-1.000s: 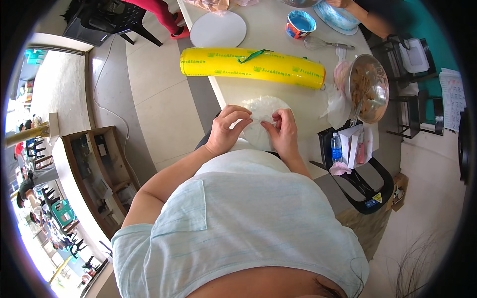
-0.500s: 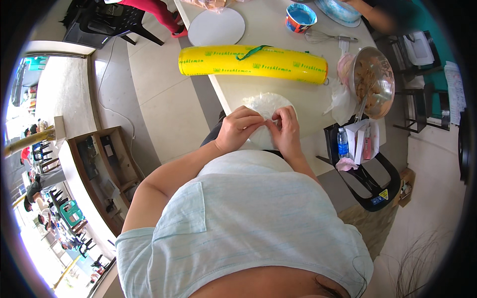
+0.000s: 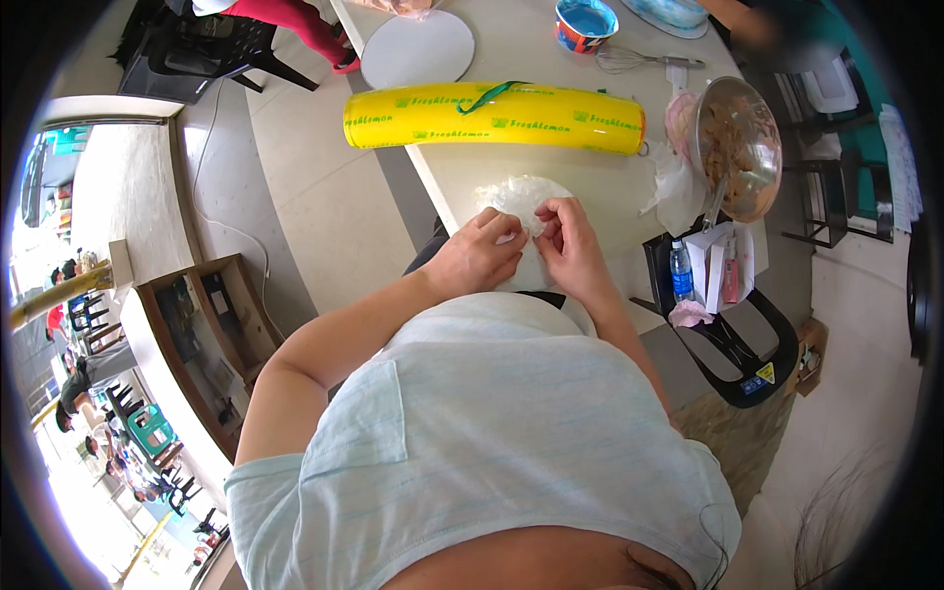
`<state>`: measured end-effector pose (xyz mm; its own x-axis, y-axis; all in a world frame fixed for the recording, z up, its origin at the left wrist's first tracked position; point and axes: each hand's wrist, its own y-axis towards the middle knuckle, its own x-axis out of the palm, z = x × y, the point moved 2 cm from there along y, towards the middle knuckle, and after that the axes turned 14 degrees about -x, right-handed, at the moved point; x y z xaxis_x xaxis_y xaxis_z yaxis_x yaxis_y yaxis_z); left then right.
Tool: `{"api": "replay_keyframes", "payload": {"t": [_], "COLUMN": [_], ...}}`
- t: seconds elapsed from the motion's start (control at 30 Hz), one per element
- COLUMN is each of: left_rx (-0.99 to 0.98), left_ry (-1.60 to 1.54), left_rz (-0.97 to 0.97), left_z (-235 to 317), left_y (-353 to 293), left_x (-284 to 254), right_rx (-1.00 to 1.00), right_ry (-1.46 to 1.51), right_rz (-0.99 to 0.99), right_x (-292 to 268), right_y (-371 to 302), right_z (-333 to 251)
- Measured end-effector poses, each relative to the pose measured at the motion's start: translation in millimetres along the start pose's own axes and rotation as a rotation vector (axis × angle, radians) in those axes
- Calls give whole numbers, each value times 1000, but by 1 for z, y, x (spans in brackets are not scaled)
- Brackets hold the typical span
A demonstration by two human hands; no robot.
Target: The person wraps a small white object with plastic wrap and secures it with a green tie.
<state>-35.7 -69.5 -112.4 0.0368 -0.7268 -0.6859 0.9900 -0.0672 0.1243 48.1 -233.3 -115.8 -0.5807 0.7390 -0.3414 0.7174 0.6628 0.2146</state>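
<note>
A white, partly see-through plastic bag lies at the table's near edge, crinkled toward its far side. My left hand is closed on a gathered bit of it, with the fingers curled in. Just to the right, my right hand pinches the plastic between thumb and fingertips. The two hands are slightly apart, with a crumpled part of the bag between them. What the bag contains, if anything, I cannot make out. Beyond it lies a long yellow roll with green print and a green ribbon on top.
On the table are a round white board, a tub of blue cream, a whisk and a metal bowl with brown contents. A black chair holding a box and bottle stands right. Another person's arm reaches in.
My hands have moved apart a little; the fingertips were together before. The right hand has shifted slightly right and up, and crumpled plastic now shows between them.
</note>
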Motion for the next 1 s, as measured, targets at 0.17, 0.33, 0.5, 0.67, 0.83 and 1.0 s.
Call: {"api": "replay_keyframes", "payload": {"t": [0.17, 0.33, 0.5, 0.67, 0.83, 1.0], "left_rx": [23, 43, 22, 109, 186, 91], "left_ry": [26, -65, 65, 295, 465, 48], "left_rz": [22, 41, 8, 26, -19, 196], "left_z": [-1, 2, 3, -3, 0, 6], "left_y": [-1, -2, -4, -8, -6, 8], "left_x": [1, -4, -5, 6, 7, -23], "right_rx": [93, 76, -32, -354, -321, -337], "right_ry": [-77, -84, -82, -157, -151, -207], "right_rz": [-17, -17, 3, -109, -54, -28], "right_x": [2, 2, -2, -3, 1, 3], "right_y": [9, 10, 1, -7, -8, -11], "right_z": [0, 3, 11, 19, 11, 12]}}
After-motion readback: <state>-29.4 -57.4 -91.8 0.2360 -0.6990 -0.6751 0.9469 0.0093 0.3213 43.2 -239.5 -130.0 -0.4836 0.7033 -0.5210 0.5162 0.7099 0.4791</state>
